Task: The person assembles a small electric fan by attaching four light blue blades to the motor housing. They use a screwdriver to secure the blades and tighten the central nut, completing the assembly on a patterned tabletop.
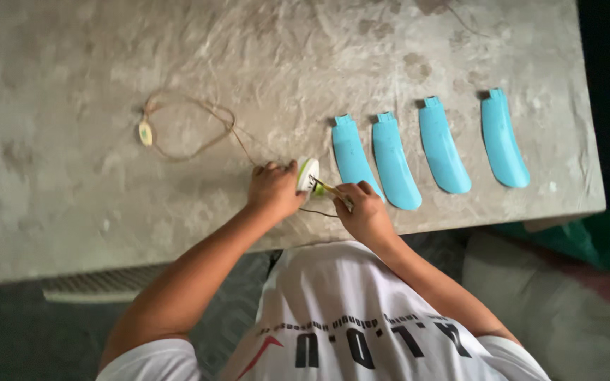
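Soft, even daylight falls flat across the grey bench [107, 176], casting only faint shadows and no glare, while the near foreground sits dimmer and the whole frame looks slightly soft.

Left hand [273, 189] grips a small white motor [307, 174]; right hand [363, 209] pinches its wire [330, 189].

We see a worn grey desk [107, 56]; on it lie four blue fan blades [394, 164] and a looped tan cord [192, 127].
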